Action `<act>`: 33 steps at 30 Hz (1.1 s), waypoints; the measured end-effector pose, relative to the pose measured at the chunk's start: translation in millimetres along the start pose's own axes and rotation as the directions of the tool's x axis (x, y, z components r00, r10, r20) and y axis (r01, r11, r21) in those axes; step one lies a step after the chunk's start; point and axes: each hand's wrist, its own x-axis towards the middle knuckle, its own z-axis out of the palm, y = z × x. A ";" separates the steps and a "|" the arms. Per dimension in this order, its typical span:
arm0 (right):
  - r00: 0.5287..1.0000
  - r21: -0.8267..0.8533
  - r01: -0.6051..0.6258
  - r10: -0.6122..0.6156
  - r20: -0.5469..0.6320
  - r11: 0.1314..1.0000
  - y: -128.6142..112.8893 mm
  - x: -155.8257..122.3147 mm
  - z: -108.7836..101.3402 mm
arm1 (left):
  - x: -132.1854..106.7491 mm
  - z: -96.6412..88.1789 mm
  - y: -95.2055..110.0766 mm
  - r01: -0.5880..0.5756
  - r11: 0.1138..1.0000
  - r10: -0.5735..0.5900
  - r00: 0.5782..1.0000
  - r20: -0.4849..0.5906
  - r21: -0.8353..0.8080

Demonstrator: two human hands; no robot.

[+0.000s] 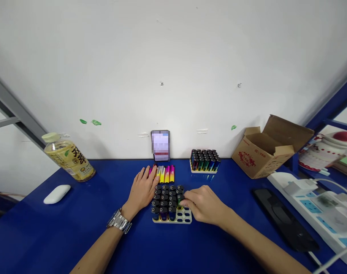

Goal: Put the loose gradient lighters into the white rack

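Observation:
A cream tray (185, 217) on the blue table holds several black-capped lighters, with some empty holes at its front right. My right hand (203, 205) pinches a green lighter (179, 200) at the tray's right side. My left hand (141, 190), wearing a metal watch, lies flat with fingers spread against the tray's left side, its fingertips reaching a row of loose pink and yellow lighters (165, 173) lying behind the tray.
A second full tray of lighters (204, 161) stands by the wall. A phone (160, 145) leans on the wall. A tea bottle (68, 156) and white mouse (57, 194) sit left. An open cardboard box (268, 146), black pad (284, 220) and power strip (312, 207) sit right.

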 end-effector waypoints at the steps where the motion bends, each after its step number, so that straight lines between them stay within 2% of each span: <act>1: 0.998 0.026 -0.019 0.017 0.059 0.999 2.7 1.6 -3.5 | 0.1 -0.3 0.5 0.002 1.000 -0.002 1.000 -0.001 0.001; 3: 0.991 0.157 -0.067 0.048 0.122 0.985 11.1 5.8 -9.0 | 0.1 -0.9 1.5 0.013 1.000 -0.013 1.000 -0.007 0.003; 5: 0.984 0.289 -0.178 0.166 0.069 0.941 20.9 12.8 -10.9 | -0.1 -1.2 2.3 0.024 1.000 -0.024 1.000 -0.017 0.003; 6: 0.971 0.295 -0.235 0.235 0.036 0.926 25.1 17.7 -10.3 | -0.2 -1.2 2.6 0.024 1.000 -0.024 0.999 -0.021 0.004; 11: 0.947 -0.006 -0.295 0.293 0.132 0.956 32.4 49.9 5.1 | -0.9 -2.3 4.0 0.036 0.999 -0.035 0.999 -0.031 0.017; 14: 0.903 -0.191 -0.347 0.382 0.195 0.918 29.1 64.6 16.5 | -0.7 -3.9 4.7 0.034 0.999 -0.034 0.999 -0.035 0.018; 18: 0.873 -0.295 -0.398 0.457 0.169 0.869 23.8 69.3 24.5 | -0.4 -5.7 5.2 0.031 0.999 -0.030 0.999 -0.016 0.021; 20: 0.872 -0.270 -0.405 0.458 0.172 0.873 23.3 66.1 26.9 | -0.3 -5.7 5.2 0.029 0.999 -0.029 1.000 -0.008 0.026; 22: 0.879 -0.153 -0.435 0.455 0.142 0.888 25.6 61.0 30.3 | -0.2 -5.2 4.8 0.020 0.999 -0.020 1.000 -0.007 0.027; 25: 0.874 0.106 -0.482 0.485 0.000 0.869 32.2 52.8 36.9 | -0.1 -4.1 3.8 0.020 1.000 -0.020 1.000 -0.006 0.019; 27: 0.882 0.273 -0.432 0.466 -0.069 0.859 35.8 48.5 40.1 | 0.0 -3.4 3.1 0.022 1.000 -0.022 1.000 -0.008 0.007; 29: 0.895 0.464 -0.322 0.425 -0.135 0.825 37.3 46.0 41.4 | 0.1 -2.9 2.3 0.024 1.000 -0.024 1.000 -0.014 -0.002; 31: 0.884 0.678 -0.235 0.443 -0.149 0.697 37.2 45.3 41.6 | 0.0 -2.4 1.7 0.022 1.000 -0.022 1.000 -0.016 -0.003; 33: 0.866 0.850 -0.202 0.495 -0.077 0.487 37.1 45.9 41.6 | -0.2 -2.0 1.1 0.010 1.000 -0.010 1.000 -0.009 0.005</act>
